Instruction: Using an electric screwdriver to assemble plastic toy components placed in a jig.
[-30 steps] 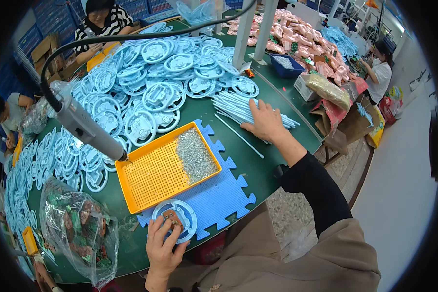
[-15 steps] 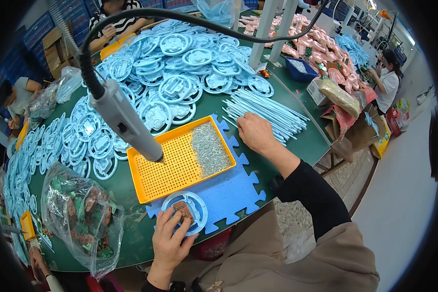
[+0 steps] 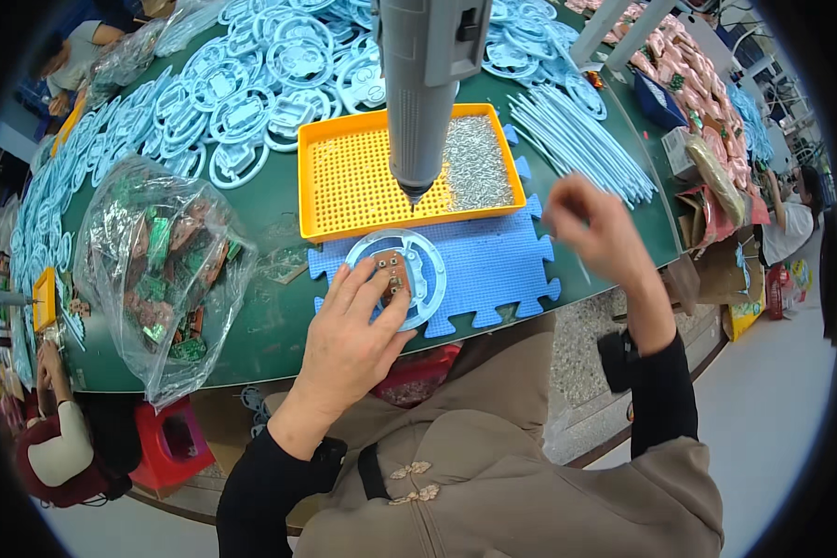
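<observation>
My left hand [image 3: 349, 321] rests on a light blue round plastic part [image 3: 430, 270], its fingers curled over a small brown circuit board [image 3: 393, 269] set inside the ring. Both lie on the near left of a blue foam mat [image 3: 502, 270]. Off the mat's right edge, my right hand [image 3: 597, 228] is raised with curled fingers, slightly blurred. The end of a thin light blue stick [image 3: 583, 270] shows below it; the rest appears hidden in the grip. A grey electric screwdriver [image 3: 417, 121] hangs tip down over a yellow tray [image 3: 344, 230], above the round part.
Silver screws [image 3: 479, 163] fill the tray's right side. Light blue sticks [image 3: 581, 139] lie in a bundle behind my right hand. More round parts [image 3: 242, 102] are heaped at the back left. A clear bag of circuit boards [image 3: 163, 270] sits left. Another person's arm [image 3: 56, 372] reaches in at far left.
My right hand has come away from the stick bundle toward me, a stick end showing under it. My left hand stays on the round part. The whole view has shifted.
</observation>
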{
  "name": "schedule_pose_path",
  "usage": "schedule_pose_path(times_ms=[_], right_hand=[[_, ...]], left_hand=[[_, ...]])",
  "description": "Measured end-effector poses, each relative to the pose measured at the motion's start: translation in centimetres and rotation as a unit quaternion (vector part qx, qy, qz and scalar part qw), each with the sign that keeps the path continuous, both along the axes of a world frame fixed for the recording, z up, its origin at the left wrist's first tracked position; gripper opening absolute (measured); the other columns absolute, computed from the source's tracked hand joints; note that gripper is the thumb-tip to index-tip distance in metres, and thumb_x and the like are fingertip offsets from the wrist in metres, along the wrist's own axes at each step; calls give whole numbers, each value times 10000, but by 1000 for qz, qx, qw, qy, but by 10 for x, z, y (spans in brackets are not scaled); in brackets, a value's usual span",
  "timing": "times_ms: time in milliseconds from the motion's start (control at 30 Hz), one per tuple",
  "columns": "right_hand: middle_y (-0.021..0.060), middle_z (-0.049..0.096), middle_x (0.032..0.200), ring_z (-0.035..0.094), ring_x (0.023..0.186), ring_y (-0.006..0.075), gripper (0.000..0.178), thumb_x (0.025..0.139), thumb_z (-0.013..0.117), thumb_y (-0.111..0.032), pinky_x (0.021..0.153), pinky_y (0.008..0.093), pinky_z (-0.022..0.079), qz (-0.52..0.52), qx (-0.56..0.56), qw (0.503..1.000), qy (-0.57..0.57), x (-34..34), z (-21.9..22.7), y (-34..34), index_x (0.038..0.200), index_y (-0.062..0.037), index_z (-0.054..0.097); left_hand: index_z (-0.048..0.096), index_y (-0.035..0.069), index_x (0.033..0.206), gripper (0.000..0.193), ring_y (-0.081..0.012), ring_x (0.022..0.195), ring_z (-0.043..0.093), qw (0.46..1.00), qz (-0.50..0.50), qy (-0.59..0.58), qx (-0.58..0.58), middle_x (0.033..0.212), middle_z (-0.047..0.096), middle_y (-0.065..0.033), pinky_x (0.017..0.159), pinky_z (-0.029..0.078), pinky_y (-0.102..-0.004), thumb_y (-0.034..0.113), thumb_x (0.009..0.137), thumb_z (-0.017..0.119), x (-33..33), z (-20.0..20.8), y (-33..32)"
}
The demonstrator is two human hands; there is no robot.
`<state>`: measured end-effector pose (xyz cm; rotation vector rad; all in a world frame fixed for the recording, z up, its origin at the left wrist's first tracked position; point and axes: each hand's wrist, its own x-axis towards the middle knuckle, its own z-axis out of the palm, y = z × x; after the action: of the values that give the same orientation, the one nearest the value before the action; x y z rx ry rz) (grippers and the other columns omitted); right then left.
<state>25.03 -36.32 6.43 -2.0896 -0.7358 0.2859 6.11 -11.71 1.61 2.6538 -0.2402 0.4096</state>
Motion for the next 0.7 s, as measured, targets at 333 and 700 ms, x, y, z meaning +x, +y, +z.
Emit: schedule_pose_path(times_ms=[333,700], right_hand=[[106,562,798,596,756,304,277,816,607,-31,660,386,477,120,-107,977,-143,-52,-38,22,1077,-99,671],[87,601,830,616,813,286,179,797,646,-12,705,375,494,143,-4,978,-154,-51,-55,52,963,-80,652]], left_hand=[[665,77,1111,454,-391,1190,543,993,27,-88,-71,1175,602,-147,1028,408,-554,102,674,784,-7,-25,-5],[657,99,1128,467,-396,1179,552,992,18,-99,-71,1168,601,-142,1024,420,-553,118,682,795,-6,-32,-1]])
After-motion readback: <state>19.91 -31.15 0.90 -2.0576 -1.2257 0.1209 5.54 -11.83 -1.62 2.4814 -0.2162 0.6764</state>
